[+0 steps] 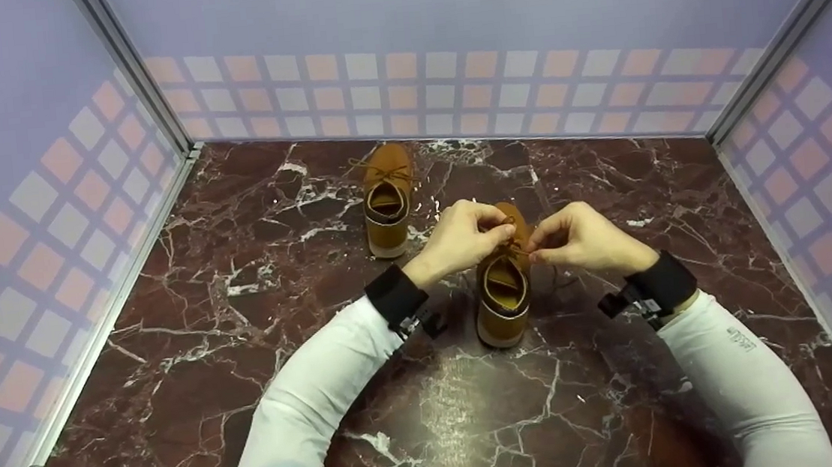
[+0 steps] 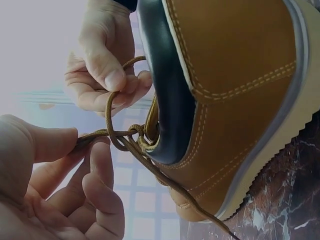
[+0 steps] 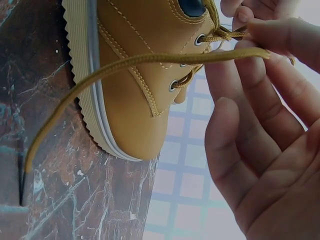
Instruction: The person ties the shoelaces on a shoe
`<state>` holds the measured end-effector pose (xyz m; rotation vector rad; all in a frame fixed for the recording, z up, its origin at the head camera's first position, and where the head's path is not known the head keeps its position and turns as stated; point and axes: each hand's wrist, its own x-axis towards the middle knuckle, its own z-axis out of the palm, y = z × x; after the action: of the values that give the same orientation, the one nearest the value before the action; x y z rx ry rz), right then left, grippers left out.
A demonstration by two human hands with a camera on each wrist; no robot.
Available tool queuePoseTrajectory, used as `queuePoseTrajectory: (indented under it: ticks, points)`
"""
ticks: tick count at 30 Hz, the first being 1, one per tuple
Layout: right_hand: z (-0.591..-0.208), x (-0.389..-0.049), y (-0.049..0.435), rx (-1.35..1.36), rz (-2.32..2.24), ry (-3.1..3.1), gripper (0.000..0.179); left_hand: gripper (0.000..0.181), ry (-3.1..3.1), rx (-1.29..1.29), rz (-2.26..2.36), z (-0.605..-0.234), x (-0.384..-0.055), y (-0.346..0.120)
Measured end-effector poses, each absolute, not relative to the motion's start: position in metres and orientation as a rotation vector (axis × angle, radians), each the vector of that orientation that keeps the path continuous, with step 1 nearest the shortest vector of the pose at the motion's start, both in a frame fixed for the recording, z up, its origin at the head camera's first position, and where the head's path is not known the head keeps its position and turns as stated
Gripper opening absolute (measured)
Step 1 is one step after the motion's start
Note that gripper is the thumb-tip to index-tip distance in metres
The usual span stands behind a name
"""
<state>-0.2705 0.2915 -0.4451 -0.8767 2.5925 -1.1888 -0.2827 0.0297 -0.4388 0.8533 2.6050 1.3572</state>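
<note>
A tan shoe (image 1: 504, 316) with a dark collar stands on the marbled surface, toe pointing away. Over its front, my left hand (image 1: 462, 241) pinches a brown shoelace (image 2: 95, 134) between thumb and fingers; in the left wrist view the lace crosses a loop close to the collar. From the other side my right hand (image 1: 582, 241) pinches the lace too, thumb against fingertips. One loose lace end (image 3: 125, 61) arcs away from the right hand's fingers down toward the surface, in the right wrist view. Metal eyelets (image 3: 173, 85) run along the shoe's side.
A matching tan shoe (image 1: 388, 236) stands further back on the left, its lace tied in a bow (image 1: 388, 172). The dark red marbled surface (image 1: 250, 398) is enclosed by purple panels (image 1: 441, 5) with pink and white squares at the back and both sides.
</note>
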Motion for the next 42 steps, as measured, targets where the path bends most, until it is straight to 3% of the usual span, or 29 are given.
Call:
queuePoseTrajectory:
  ticks: [6, 17, 42]
  points:
    - [-0.4483, -0.272, 0.2922, -0.94, -1.145, 2.575, 0.019, 0.018, 2.576, 0.852, 1.391, -0.4411, -0.2847, 0.0289]
    - [-0.4426, -0.2711, 0.2907, -0.842, -1.302, 2.587, 0.01, 0.018, 2.497, 0.875, 1.442, -0.4421, -0.2883, 0.0258]
    - [-0.4488, -0.2728, 0.2838, -0.994, -1.239, 2.595, 0.01, 0.022, 2.526, 0.843, 1.459, -0.4444, -0.2903, 0.0252]
